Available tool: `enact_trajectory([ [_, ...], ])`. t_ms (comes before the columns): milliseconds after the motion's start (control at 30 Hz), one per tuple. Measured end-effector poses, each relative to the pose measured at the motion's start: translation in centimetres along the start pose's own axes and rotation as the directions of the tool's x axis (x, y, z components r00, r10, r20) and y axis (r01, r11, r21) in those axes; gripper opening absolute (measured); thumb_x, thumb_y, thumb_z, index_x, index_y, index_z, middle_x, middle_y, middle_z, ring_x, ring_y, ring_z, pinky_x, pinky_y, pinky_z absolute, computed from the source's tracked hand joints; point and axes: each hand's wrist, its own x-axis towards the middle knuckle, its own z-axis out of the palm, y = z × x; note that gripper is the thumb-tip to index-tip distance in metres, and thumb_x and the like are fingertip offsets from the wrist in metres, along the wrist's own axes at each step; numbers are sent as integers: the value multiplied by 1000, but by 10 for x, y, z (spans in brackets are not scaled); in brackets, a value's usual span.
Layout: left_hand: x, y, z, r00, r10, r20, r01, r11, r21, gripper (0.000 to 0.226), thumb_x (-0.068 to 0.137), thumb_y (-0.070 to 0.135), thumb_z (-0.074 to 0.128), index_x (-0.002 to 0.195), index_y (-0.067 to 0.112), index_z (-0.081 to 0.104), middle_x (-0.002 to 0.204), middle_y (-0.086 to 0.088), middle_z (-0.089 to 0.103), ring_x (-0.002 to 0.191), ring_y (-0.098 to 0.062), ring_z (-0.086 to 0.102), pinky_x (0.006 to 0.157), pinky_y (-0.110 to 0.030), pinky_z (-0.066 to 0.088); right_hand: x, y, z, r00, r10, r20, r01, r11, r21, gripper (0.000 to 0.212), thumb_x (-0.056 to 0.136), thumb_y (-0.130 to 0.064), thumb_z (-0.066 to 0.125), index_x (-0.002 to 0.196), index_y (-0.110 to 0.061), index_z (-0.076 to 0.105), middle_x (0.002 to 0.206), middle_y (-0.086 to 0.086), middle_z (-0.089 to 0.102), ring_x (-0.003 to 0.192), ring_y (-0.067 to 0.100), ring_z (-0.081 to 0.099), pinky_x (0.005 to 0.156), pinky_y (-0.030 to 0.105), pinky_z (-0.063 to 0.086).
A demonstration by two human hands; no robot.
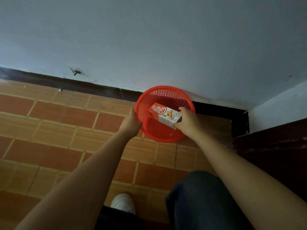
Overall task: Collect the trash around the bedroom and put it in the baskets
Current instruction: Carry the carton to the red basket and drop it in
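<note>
A round red plastic basket (166, 95) with a mesh wall stands on the tiled floor against the white wall. My left hand (131, 122) grips its left rim. My right hand (186, 121) holds one end of a red and white drink carton (163, 113), which lies tilted inside the basket, above its bottom. Whether the carton touches the basket floor I cannot tell.
Orange and tan floor tiles (66, 130) spread to the left. A dark skirting board (83, 86) runs along the wall. A dark wooden piece of furniture (274, 143) stands at the right. My knee (199, 196) and a white shoe (123, 203) are below.
</note>
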Motion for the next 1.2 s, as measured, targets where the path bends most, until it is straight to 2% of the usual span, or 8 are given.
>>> enact_trajectory([
  [100,8,-7,2,999,38,-13,-37,998,55,62,87,5,55,142,10,27,140,-16,42,122,-34,49,96,-45,45,15,-3,14,1000,14,21,-13,999,-48,67,77,-11,69,134,-5,34,132,13,48,114,27,53,62,26,46],
  [233,11,-18,8,998,57,5,-57,995,84,61,84,11,60,139,14,33,137,-16,42,119,-35,51,100,-49,45,29,-1,34,997,27,67,-20,993,-112,63,76,-10,69,130,-2,38,133,16,47,121,31,47,92,38,44],
  [300,13,-22,11,998,64,15,-65,995,73,64,84,12,60,141,16,30,136,-15,44,118,-33,51,99,-50,45,34,0,42,995,39,91,-27,991,-133,62,74,-12,71,128,-1,41,132,18,47,121,32,46,97,40,43],
  [667,21,-26,13,996,91,-1,-91,996,11,61,83,8,60,138,18,36,127,-9,54,114,-27,55,94,-46,49,62,12,69,989,62,134,-44,991,-128,50,76,-1,65,123,-1,47,129,22,48,119,36,47,99,42,43],
  [800,22,-25,11,996,89,11,-88,996,-5,63,83,6,59,139,20,34,127,-10,53,111,-28,56,93,-48,50,65,12,66,970,130,206,-111,988,-104,68,74,2,68,134,-5,37,137,18,45,125,33,44,99,38,41],
  [900,23,-26,10,997,80,13,-80,997,-24,64,83,4,59,139,21,34,128,-10,53,111,-28,56,94,-48,50,65,11,64,948,181,262,-182,983,-23,79,74,4,68,140,-11,28,140,17,42,125,33,45,90,35,45],
  [1033,23,-26,10,996,83,22,-82,996,-36,66,83,3,59,141,20,32,132,-10,52,111,-27,57,95,-48,50,65,12,63,943,179,282,-170,984,-55,72,76,-2,67,138,-8,32,142,16,41,129,30,42,100,32,37],
  [1200,22,-24,10,996,80,26,-79,996,-31,69,84,6,61,143,19,28,134,-9,51,113,-26,56,95,-46,50,60,11,59,966,136,219,-126,990,-61,50,85,-4,57,132,0,39,139,19,45,127,32,43,100,34,36],
])
